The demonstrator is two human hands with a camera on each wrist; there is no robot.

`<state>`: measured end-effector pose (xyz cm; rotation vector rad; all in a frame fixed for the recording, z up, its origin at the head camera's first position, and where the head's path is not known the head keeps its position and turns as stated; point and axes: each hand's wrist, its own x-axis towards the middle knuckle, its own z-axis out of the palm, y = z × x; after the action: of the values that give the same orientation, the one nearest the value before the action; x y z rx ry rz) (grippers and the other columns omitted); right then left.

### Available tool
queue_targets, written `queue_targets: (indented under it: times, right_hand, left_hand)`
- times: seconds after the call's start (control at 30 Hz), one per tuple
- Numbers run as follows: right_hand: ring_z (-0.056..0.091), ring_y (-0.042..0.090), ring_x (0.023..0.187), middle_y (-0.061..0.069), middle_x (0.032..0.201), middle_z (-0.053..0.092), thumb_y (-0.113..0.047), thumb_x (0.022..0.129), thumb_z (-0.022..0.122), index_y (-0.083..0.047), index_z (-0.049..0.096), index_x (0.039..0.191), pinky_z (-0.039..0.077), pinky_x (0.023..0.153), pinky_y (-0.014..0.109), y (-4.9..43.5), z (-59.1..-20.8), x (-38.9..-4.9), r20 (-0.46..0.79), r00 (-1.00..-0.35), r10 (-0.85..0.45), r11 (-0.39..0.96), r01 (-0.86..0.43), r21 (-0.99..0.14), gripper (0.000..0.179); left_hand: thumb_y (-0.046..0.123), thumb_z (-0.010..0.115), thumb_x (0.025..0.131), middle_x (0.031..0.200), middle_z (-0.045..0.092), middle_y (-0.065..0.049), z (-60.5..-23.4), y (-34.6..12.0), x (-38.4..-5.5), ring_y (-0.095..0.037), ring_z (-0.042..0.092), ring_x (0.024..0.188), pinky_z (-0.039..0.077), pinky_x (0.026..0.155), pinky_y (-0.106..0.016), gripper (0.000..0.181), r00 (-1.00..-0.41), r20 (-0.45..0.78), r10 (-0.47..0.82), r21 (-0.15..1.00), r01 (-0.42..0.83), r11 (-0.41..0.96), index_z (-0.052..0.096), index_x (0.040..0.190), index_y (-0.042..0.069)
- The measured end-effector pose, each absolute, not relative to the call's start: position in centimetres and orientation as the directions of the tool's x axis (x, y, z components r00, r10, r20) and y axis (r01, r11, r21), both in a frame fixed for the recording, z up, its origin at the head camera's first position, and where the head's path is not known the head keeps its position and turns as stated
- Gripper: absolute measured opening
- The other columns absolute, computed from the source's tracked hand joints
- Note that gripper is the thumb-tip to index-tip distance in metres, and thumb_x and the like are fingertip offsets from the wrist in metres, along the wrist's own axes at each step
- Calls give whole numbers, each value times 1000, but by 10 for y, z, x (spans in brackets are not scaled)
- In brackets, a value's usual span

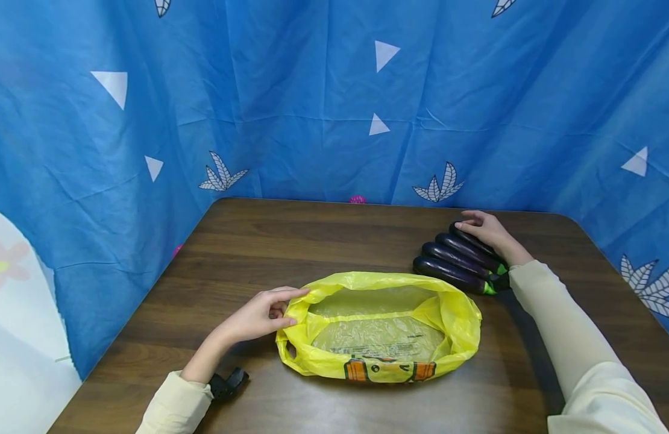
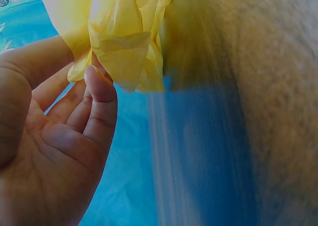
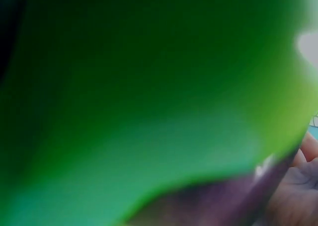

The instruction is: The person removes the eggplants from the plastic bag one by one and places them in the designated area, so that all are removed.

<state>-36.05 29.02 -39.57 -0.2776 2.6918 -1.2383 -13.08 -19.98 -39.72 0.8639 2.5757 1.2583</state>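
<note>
A yellow plastic bag lies on the table with its mouth spread wide. At the bag's left rim, my left hand pinches the plastic between thumb and fingers; the left wrist view shows this hand beside the hanging yellow folds. Several dark purple eggplants lie side by side behind the bag, to the right. My right hand grips the farthest eggplant from above, near its rounded end. A blurred green stem cap fills most of the right wrist view, hiding most of that hand.
The brown wooden table reaches back to a blue patterned curtain. A black strap device is on the left wrist. White cloth with a flower print hangs at the far left.
</note>
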Motion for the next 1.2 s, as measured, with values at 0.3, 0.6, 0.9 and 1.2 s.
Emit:
queue_targets:
  times: [0.3, 0.6, 0.9, 1.2]
  right_hand:
    - [36, 45, 120, 34, 131, 39, -41, 94, 53, 7, 28, 142, 29, 99, 54, 290, -392, -360, -74, -967, -244, 646, -105, -756, 72]
    - [33, 45, 123, 34, 133, 37, -39, 97, 48, 8, 29, 141, 27, 100, 55, 292, -389, -357, -103, -958, -269, 649, -102, -754, 67]
    - [29, 46, 125, 34, 137, 31, -39, 98, 46, 9, 27, 141, 26, 100, 56, 303, -388, -352, -82, -963, -258, 638, -106, -763, 67]
    - [30, 47, 124, 35, 136, 31, -40, 97, 47, 9, 25, 142, 26, 99, 57, 316, -391, -344, -98, -958, -268, 642, -102, -760, 70]
  left_hand:
    - [5, 68, 85, 120, 53, -6, -395, -200, -131, -5, 40, 58, 42, 55, -23, 56, -822, 120, 557, 755, 440, 486, 47, 137, 5]
    - [5, 68, 85, 119, 52, -6, -394, -201, -131, -5, 37, 56, 41, 54, -23, 56, -818, 123, 562, 764, 439, 472, 47, 138, 5]
    - [6, 69, 85, 119, 52, -6, -393, -202, -132, -5, 39, 57, 42, 55, -23, 56, -819, 124, 560, 752, 446, 485, 47, 138, 6]
    - [9, 69, 86, 109, 51, -4, -395, -204, -130, -5, 33, 55, 38, 54, -22, 56, -820, 121, 559, 760, 439, 480, 47, 137, 6]
